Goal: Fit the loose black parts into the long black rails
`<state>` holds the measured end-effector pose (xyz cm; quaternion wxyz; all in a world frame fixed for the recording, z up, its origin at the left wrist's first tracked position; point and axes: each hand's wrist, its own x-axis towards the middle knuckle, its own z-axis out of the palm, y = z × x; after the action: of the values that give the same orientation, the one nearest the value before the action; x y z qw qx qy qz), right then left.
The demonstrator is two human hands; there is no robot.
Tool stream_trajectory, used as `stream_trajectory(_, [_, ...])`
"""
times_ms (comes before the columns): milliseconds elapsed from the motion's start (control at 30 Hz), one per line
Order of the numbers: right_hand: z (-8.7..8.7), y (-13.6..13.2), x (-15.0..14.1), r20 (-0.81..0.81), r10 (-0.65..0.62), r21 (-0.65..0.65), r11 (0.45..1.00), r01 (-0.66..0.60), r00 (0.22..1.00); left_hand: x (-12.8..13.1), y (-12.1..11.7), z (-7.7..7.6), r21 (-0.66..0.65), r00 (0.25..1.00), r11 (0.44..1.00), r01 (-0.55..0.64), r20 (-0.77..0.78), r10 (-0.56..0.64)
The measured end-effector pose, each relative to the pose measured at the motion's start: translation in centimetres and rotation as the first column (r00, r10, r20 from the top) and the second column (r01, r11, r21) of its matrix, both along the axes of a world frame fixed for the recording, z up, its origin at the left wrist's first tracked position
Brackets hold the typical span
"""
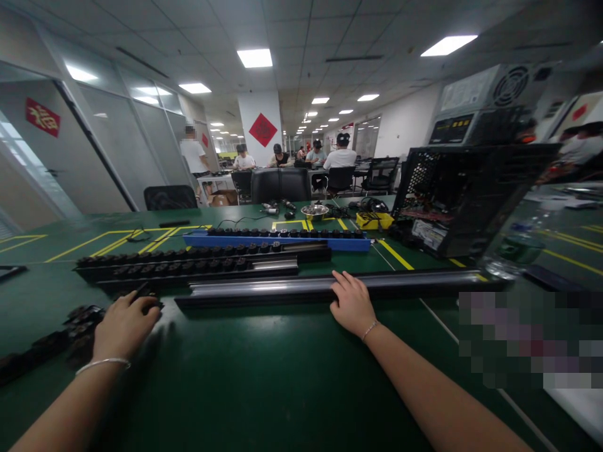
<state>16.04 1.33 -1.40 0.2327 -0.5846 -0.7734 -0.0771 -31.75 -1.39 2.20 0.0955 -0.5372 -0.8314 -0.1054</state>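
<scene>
A long black channel rail with a shiny inner face lies across the green table in front of me. My right hand grips its middle, fingers over the top and thumb on the near side. Left of the rail's end, my left hand closes around a small black part, mostly hidden by the fingers. Beside that hand lies a cluster of similar black parts, trailing to the left edge. Behind the long rail, a shorter black rail carries a row of round black pieces, and another filled black rail lies behind it.
Farther back is a blue rail with black pieces. A metal bowl, a yellow tray and cables lie beyond. An open computer case stands at right, with a plastic bottle near it. Several people sit in the background.
</scene>
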Motion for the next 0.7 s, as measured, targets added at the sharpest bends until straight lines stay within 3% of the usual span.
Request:
stream_trajectory(67, [0.0, 0.0, -0.2, -0.02, -0.008, 0.009, 1.0, 0.008, 1.0, 2.9, 1.3, 1.5, 0.034, 0.997, 0.997, 0.07, 0.043, -0.071])
stream_trajectory(133, [0.0, 0.0, -0.3, -0.037, -0.009, 0.008, 1.0, 0.01, 0.999, 7.0, 3.2, 2.7, 0.029, 0.957, 0.966, 0.256, 0.133, -0.258])
stream_trajectory(167, [0.0, 0.0, -0.3, -0.043, -0.007, 0.004, 1.0, 0.007, 0.999, 9.4, 4.4, 3.0, 0.028, 0.921, 0.935, 0.355, 0.162, -0.354])
stream_trajectory(267, [0.0, 0.1, -0.3, -0.055, -0.002, -0.002, 1.0, 0.002, 0.998, 16.1, 7.8, 3.0, -0.003, 0.759, 0.766, 0.643, 0.134, -0.637])
stream_trajectory(300, [0.0, 0.1, -0.2, -0.055, -0.001, -0.002, 1.0, 0.001, 0.998, 18.0, 8.8, 2.7, -0.045, 0.722, 0.723, 0.69, 0.119, -0.682])
stream_trajectory(367, [0.0, 0.0, -0.2, -0.051, 0.002, 0.0, 1.0, -0.002, 0.999, 20.6, 10.4, 2.0, -0.129, 0.7, 0.688, 0.715, 0.132, -0.702])
stream_trajectory(467, [0.1, -0.1, -0.2, -0.052, 0.008, -0.012, 1.0, -0.009, 0.999, 22.1, 12.0, 1.2, -0.185, 0.706, 0.681, 0.708, 0.156, -0.691])
stream_trajectory(700, [0.1, -0.1, -0.3, -0.116, 0.016, -0.019, 1.0, -0.018, 0.993, 21.3, 12.9, 0.3, -0.144, 0.701, 0.687, 0.713, 0.124, -0.702])
